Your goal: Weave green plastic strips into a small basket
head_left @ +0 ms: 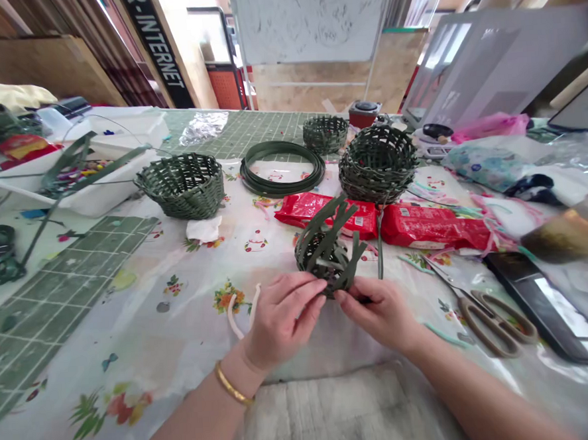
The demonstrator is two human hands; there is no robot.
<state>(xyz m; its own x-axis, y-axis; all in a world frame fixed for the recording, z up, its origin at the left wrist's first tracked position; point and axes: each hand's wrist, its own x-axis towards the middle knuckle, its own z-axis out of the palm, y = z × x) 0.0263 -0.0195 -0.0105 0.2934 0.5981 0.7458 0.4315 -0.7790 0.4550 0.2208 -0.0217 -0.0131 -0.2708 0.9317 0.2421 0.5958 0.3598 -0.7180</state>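
A small dark green woven basket (319, 248), with loose strip ends sticking up from its rim, is between my hands above the patterned table cover. My left hand (286, 313), a gold bangle on its wrist, pinches the basket's near left edge between thumb and fingers. On the near right side, my right hand (379, 311) grips the rim by a strip, its curled fingers partly hidden. One long narrow strip (380, 241) stands up just beyond my right hand. White cord pieces (233, 316) lie left of my left hand.
Red packets (424, 226) lie just beyond the basket. Farther back are a finished-looking green basket (185, 187), a coil of green strip (283, 187) and a darker basket (378, 168). Scissors (497, 320) and a black phone (543, 304) lie at right. A white tray (93, 199) stands at left.
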